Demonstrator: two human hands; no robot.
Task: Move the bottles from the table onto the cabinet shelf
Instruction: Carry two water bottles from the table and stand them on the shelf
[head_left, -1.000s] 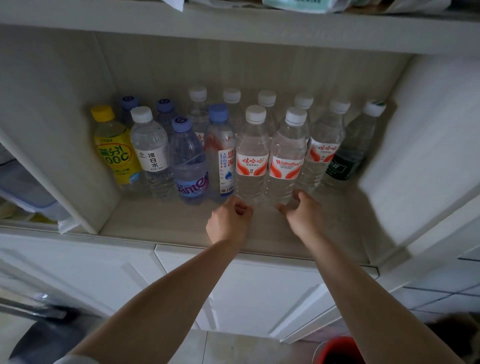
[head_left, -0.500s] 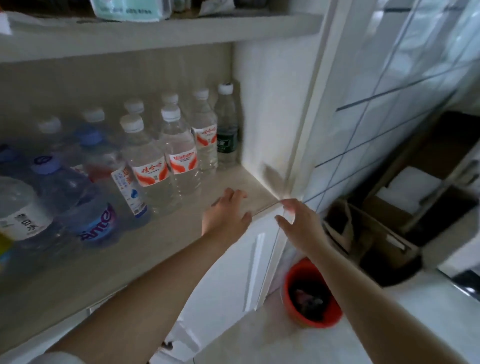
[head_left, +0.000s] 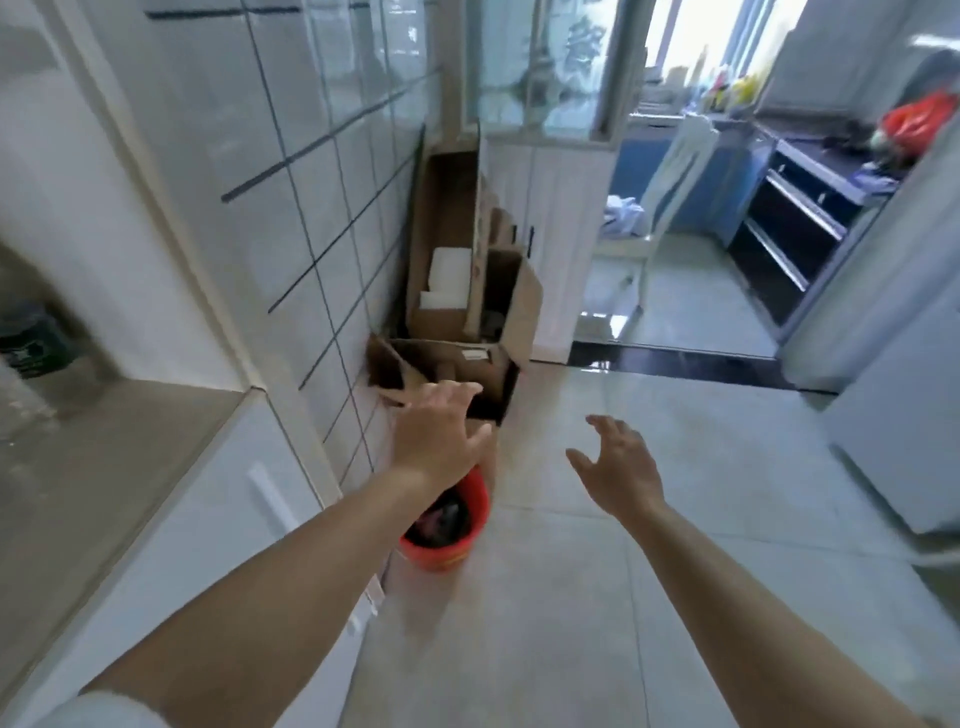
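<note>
The cabinet shelf (head_left: 119, 447) shows only at the far left edge, with one dark-labelled bottle (head_left: 31, 348) blurred on it. The other bottles and the table are out of view. My left hand (head_left: 439, 434) hovers in the air past the cabinet's right end, fingers spread and holding nothing. My right hand (head_left: 618, 465) is stretched out over the tiled floor, fingers also spread and empty. Both forearms reach forward from the bottom of the view.
A red bucket (head_left: 447, 530) stands on the floor under my left wrist. Open cardboard boxes (head_left: 467, 322) lean against the tiled wall (head_left: 311, 182) behind it. A white chair (head_left: 660, 208) stands in a doorway to a kitchen; a white appliance (head_left: 904, 415) is at right.
My view has swung right, away from the shelf full of bottles, toward the hallway and kitchen. Both hands have left the shelf and now hang open in the air.
</note>
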